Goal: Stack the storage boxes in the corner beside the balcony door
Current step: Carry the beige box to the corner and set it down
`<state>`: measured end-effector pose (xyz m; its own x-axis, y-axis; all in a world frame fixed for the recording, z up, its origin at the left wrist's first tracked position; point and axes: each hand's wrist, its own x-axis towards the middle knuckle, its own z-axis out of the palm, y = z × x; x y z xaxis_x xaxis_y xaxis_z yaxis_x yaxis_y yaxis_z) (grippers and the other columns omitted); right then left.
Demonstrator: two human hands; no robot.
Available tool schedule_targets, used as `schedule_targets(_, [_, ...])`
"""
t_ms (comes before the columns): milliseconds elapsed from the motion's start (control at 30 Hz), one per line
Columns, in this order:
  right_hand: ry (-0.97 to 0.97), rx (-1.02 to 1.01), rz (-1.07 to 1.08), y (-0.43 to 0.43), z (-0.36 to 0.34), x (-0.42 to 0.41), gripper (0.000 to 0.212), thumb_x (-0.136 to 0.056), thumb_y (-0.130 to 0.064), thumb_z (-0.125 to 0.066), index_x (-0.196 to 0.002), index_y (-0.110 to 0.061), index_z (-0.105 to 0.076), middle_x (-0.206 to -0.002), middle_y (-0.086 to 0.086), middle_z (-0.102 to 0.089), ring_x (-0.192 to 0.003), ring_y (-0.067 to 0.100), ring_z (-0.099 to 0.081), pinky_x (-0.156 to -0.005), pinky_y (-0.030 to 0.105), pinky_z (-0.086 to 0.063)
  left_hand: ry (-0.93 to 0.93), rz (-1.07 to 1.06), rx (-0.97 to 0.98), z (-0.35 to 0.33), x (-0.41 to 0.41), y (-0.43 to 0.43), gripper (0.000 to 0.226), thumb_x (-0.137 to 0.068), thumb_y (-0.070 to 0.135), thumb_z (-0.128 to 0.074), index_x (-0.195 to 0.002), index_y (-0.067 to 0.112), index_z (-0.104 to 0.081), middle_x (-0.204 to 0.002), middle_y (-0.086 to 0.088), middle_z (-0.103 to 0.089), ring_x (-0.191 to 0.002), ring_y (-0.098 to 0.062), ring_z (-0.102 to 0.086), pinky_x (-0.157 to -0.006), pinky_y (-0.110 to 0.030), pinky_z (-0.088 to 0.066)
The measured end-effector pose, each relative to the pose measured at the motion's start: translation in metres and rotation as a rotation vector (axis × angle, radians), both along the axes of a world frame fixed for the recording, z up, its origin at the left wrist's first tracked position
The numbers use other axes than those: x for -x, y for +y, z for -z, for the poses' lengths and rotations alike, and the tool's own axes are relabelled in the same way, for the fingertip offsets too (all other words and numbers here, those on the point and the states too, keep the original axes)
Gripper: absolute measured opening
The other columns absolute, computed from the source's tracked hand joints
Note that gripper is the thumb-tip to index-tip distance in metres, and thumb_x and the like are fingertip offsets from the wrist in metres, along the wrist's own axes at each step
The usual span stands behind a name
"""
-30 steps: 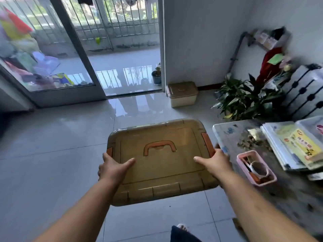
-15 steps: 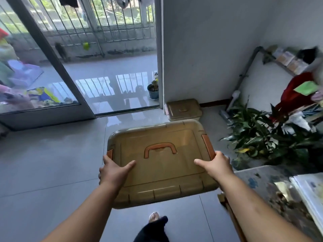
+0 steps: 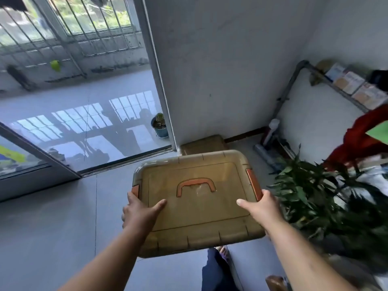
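A large tan storage box with an orange lid handle and orange side latches is held level in front of me, above the floor. My left hand grips its left side, thumb on the lid. My right hand grips the right side the same way. A smaller tan box stands on the floor in the corner against the white wall, right of the balcony door; the held box hides its near part.
The balcony door stands open to the left, with a small blue pot just outside. A leafy plant crowds the right. A grey pipe and a shelf rail run along the right wall.
I have walked closer to the corner with the box still in both hands. The small floor box went from fully seen to partly hidden behind the held one.
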<state>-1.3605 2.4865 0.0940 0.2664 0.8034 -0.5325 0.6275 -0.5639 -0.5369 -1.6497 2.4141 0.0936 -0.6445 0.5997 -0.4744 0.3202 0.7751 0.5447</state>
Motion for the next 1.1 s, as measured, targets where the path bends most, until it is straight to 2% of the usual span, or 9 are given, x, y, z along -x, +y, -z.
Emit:
schedule_targets(200, [-0.045,0.066,-0.037,0.126,0.027,-0.002,0.094,-0.066,-0.05,-0.08,-0.14,-0.01,-0.04,-0.137,0.017,-0.048,-0.125,0.036,-0.049,-0.102,0.051,-0.046,-0.016,-0.031,0.043,0.031,-0.003,0.12,0.107,-0.068,0.057,-0.078,-0.148,0.016,-0.021,-0.142,-0.022,-0.044,-0.129,-0.043,-0.044,-0.104,-0.057,-0.043])
schedule_targets(467, [-0.068,0.151,-0.064,0.255,0.069,0.004,0.097,-0.067,-0.047,-0.081,-0.145,-0.012,-0.033,-0.141,0.015,-0.045,-0.127,0.035,-0.048,-0.101,0.053,-0.047,-0.054,-0.051,0.078,0.08,0.0,0.236,0.108,-0.065,0.059,-0.078,-0.148,0.021,-0.02,-0.14,-0.02,-0.046,-0.128,-0.042,-0.045,-0.104,-0.057,-0.043])
schedule_targets(667, [-0.059,0.19,0.002,0.343,0.113,0.015,0.096,-0.07,-0.042,-0.081,-0.146,-0.012,-0.031,-0.142,0.016,-0.046,-0.127,0.036,-0.049,-0.1,0.051,-0.048,-0.113,-0.01,0.099,0.138,0.011,0.323,0.101,-0.069,0.055,-0.078,-0.145,0.022,-0.021,-0.139,-0.017,-0.045,-0.127,-0.041,-0.046,-0.103,-0.059,-0.044])
schedule_targets(767, [-0.047,0.206,0.009,0.382,0.141,0.021,0.09,-0.069,-0.039,-0.082,-0.142,-0.011,-0.038,-0.138,0.016,-0.05,-0.123,0.036,-0.052,-0.1,0.052,-0.048,-0.117,-0.021,0.112,0.165,0.017,0.353,0.103,-0.07,0.052,-0.079,-0.147,0.022,-0.018,-0.142,-0.017,-0.043,-0.128,-0.041,-0.045,-0.104,-0.059,-0.043])
schedule_targets(900, [0.004,0.219,-0.013,0.423,0.177,0.028,0.069,-0.066,-0.033,-0.086,-0.121,-0.005,-0.055,-0.121,0.017,-0.063,-0.109,0.035,-0.062,-0.095,0.049,-0.052,-0.11,-0.032,0.13,0.199,0.027,0.385,0.097,-0.07,0.048,-0.08,-0.144,0.019,-0.025,-0.14,-0.016,-0.047,-0.125,-0.04,-0.049,-0.103,-0.056,-0.045])
schedule_targets(1100, [-0.013,0.251,-0.084,0.477,0.228,0.032,0.077,-0.064,-0.039,-0.085,-0.127,-0.01,-0.051,-0.123,0.014,-0.059,-0.111,0.033,-0.06,-0.093,0.049,-0.053,-0.107,-0.076,0.151,0.251,0.024,0.424,0.09,-0.072,0.042,-0.081,-0.141,0.019,-0.029,-0.137,-0.014,-0.05,-0.122,-0.038,-0.051,-0.1,-0.053,-0.047])
